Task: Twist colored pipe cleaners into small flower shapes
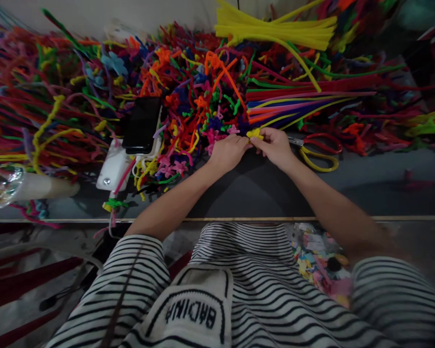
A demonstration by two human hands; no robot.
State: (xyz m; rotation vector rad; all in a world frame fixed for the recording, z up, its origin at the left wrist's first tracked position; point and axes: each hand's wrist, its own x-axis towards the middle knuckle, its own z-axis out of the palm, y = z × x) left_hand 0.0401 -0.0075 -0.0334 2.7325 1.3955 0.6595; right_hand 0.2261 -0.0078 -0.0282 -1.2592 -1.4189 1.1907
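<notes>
A small yellow pipe-cleaner flower (254, 134) sits between my two hands, above the dark tabletop. My left hand (229, 153) is closed, its fingertips at the flower's left side. From the right, my right hand (275, 146) pinches the same flower between thumb and fingers. The undersides of both grips are hidden from me. Scissors (321, 151) with one red and one yellow handle loop lie just right of my right hand. Pink pipe-cleaner flowers (172, 167) rest on the table to the left of my left hand.
Loose coloured pipe cleaners (39, 111) heap along the back. A yellow bundle (275, 29) and a multicoloured bundle (293, 104) lie behind my hands. To the left are a black phone (142, 124), a white power bank (113, 165) with a cable, and a plastic cup (39, 187).
</notes>
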